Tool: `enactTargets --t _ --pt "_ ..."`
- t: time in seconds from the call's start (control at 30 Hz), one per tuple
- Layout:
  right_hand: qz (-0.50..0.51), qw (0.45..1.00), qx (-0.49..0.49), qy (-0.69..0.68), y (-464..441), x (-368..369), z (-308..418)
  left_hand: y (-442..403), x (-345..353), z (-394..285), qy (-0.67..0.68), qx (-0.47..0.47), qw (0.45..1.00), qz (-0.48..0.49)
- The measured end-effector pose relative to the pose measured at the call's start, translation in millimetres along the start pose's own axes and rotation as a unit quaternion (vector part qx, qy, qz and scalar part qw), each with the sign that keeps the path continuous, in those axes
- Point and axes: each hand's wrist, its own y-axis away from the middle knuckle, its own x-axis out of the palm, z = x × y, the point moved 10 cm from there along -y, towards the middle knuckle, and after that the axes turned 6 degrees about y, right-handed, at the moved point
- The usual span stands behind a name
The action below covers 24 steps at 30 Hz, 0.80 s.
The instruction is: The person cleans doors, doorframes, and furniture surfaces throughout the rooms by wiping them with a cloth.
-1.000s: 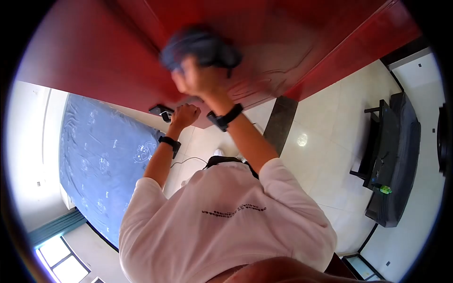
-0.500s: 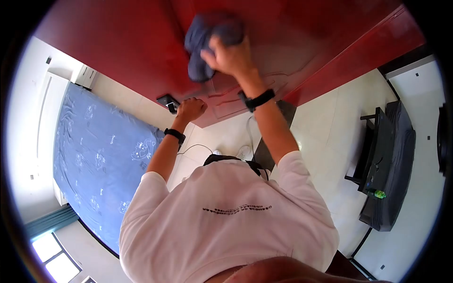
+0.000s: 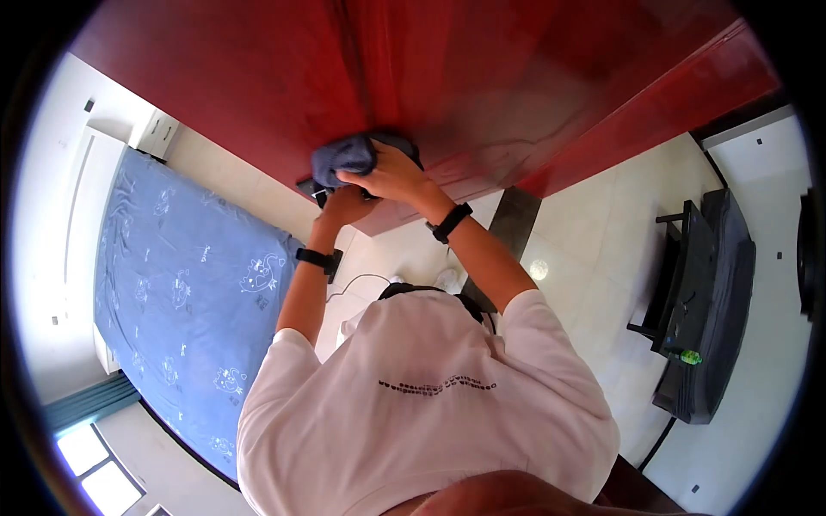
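A dark blue cloth (image 3: 344, 159) is bunched under my right hand (image 3: 391, 175), which grips it and presses it on the red door (image 3: 482, 103) just above the handle. Close below, my left hand (image 3: 346, 206) is closed around the black door handle (image 3: 320, 194) near the door's edge. Its fingertips are partly hidden by the right hand and the cloth. The two hands nearly touch.
To the left stands a bed with a blue patterned sheet (image 3: 189, 284). On the right are a black low table (image 3: 688, 275) and a dark bench (image 3: 727, 301), with a green bottle (image 3: 690, 357). A cable (image 3: 357, 278) hangs near my waist.
My right hand has brought the cloth down the door, from high on the panel to the handle. My left hand stays at the handle.
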Motion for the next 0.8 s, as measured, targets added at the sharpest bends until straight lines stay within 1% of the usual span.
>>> enactTargets --t 0.03,0.07,0.1,0.13,0.17,0.2,0.27,0.3,0.33,0.37,0.4,0.43,0.47,0.5,0.53,0.57,0.6,0.63,0.67,0.7,0.73,0.77,0.8 --pt "0.075 0.997 0.031 0.012 27 25 -9 8 -9 -15 -0.055 -0.068 0.991 0.099" --pt "0.15 0.987 0.062 0.023 51 44 -17 25 -6 -16 -0.109 -0.134 0.965 0.198" --pt "0.153 0.986 0.064 0.021 65 44 -20 29 -22 -32 -0.087 -0.065 0.989 0.097" --pt "0.101 0.99 0.089 0.052 74 32 -31 31 -19 -30 -0.085 -0.066 0.989 0.097" --pt "0.048 0.989 0.114 0.083 81 17 -40 33 -19 -28 -0.12 -0.061 0.988 0.08" --pt "0.05 0.989 0.115 0.081 77 1 -43 34 -19 -27 -0.153 -0.057 0.984 0.065" --pt "-0.057 0.971 0.209 0.098 58 -69 -64 34 -17 -31 -0.127 -0.072 0.986 0.081" --pt "-0.08 0.941 0.328 -0.015 73 -67 -103 31 -16 -31 -0.105 -0.082 0.987 0.091" --pt "-0.101 0.885 0.437 -0.127 89 -58 -141 28 -16 -30 -0.102 -0.082 0.987 0.089" --pt "-0.097 0.885 0.437 -0.127 88 -68 -153 29 -16 -32 -0.109 -0.058 0.989 0.082" --pt "-0.122 0.927 0.352 0.026 67 -106 -149 28 -16 -35 -0.117 -0.034 0.99 0.074" --pt "-0.144 0.939 0.257 0.176 46 -134 -131 28 -17 -36 -0.114 -0.037 0.99 0.077" --pt "-0.22 0.914 0.313 0.134 45 -154 -138 25 -23 -41 -0.078 -0.038 0.993 0.082" --pt "-0.29 0.885 0.31 0.192 41 -175 -130 22 -26 -43 -0.043 -0.039 0.995 0.086" --pt "-0.358 0.847 0.303 0.248 40 -188 -120 19 -27 -39 -0.043 -0.038 0.995 0.086" --pt "-0.36 0.847 0.302 0.251 41 -178 -116 16 -26 -35 -0.024 -0.04 0.994 0.097" --pt "-0.362 0.829 0.396 0.158 62 -156 -129 14 -22 -32 -0.005 -0.042 0.993 0.108" --pt "-0.357 0.796 0.485 0.062 92 -123 -138 15 -16 -31 -0.005 -0.038 0.993 0.111" --pt "-0.347 0.805 0.479 0.039 113 -81 -145 14 -12 -30 0.003 -0.029 0.994 0.103" --pt "-0.278 0.787 0.55 -0.001 130 -45 -142 14 -10 -29 0.01 -0.021 0.995 0.097" --pt "-0.269 0.831 0.481 0.074 114 -45 -107 16 -9 -36 0.007 -0.017 0.994 0.104" --pt "-0.259 0.823 0.506 -0.009 119 -27 -96 19 -6 -44 -0.003 -0.039 0.993 0.114" --pt "-0.247 0.812 0.526 -0.055 130 -8 -91 22 -4 -46 -0.014 -0.06 0.99 0.125"
